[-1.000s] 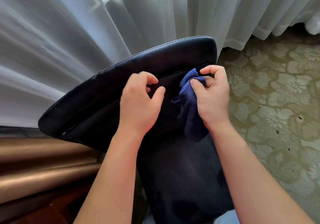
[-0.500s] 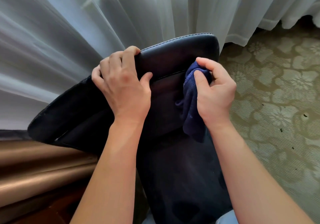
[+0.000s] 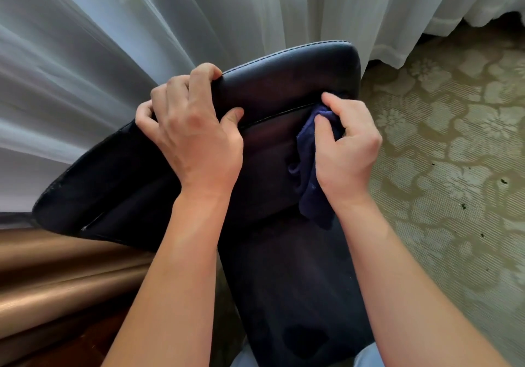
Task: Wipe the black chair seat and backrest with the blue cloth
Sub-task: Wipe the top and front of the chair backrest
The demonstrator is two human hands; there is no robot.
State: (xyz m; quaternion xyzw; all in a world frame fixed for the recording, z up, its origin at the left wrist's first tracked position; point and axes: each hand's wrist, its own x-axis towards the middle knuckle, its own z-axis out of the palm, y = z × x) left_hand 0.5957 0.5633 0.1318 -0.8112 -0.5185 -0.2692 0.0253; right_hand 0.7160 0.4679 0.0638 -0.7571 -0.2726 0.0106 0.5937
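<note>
White sheer curtain (image 3: 255, 6): hangs behind the chair, fills the upper frame, its hem meeting the floor.
Floral-patterned floor (image 3: 454, 153): right side, dotted with dark specks.
Black chair (image 3: 284, 267): centre; backrest (image 3: 284, 82) top edge just in front of the curtain; seat cut off at the bottom edge.
Brown wooden surface (image 3: 56, 281): lower left, blurred, kind unclear.
Left hand (image 3: 193, 131): fingers curled over the backrest's top edge, gripping it.
Right hand (image 3: 346, 151): pinches the blue cloth (image 3: 308, 173) against the backrest seam; cloth partly hidden behind the palm.
</note>
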